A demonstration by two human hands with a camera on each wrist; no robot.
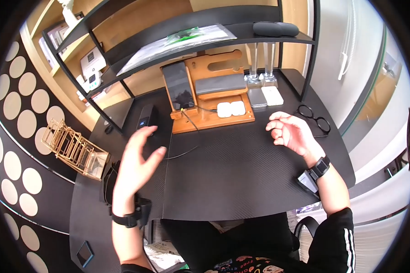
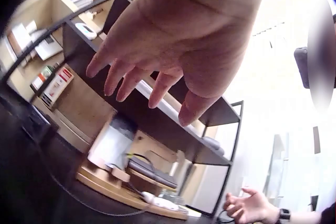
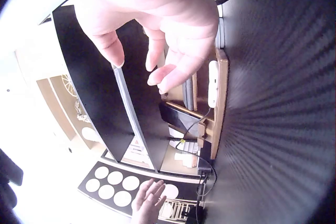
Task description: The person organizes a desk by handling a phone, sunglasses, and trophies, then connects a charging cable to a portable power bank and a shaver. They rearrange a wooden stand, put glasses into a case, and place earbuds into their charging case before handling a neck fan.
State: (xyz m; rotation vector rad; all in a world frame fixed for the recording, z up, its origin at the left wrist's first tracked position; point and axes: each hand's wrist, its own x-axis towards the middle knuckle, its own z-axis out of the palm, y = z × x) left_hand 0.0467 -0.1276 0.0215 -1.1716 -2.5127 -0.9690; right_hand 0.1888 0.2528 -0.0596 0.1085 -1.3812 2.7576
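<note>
My left hand [image 1: 136, 166] is held over the left part of the black desk [image 1: 223, 182], fingers extended and thumb spread, holding nothing. Close beyond its fingertips is a small black device [image 1: 145, 117] with a blue light. My right hand [image 1: 292, 133] hovers over the right side, fingers loosely curled around nothing, near the round black-framed glasses [image 1: 322, 124]. Between the hands, farther back, stands a wooden docking stand [image 1: 205, 126]. It bears an upright dark phone [image 1: 178, 84], a long grey case [image 1: 221, 83] and a white two-pad charger [image 1: 231, 109].
A black shelf [image 1: 241, 34] spans the desk's back, carrying a plastic-wrapped packet [image 1: 182, 40] and a dark rounded case [image 1: 275, 29]. Beside the stand lie two flat boxes, one white [image 1: 272, 95]. A thin cable [image 1: 182, 154] crosses the desktop. A stick-built model [image 1: 75, 150] stands at left.
</note>
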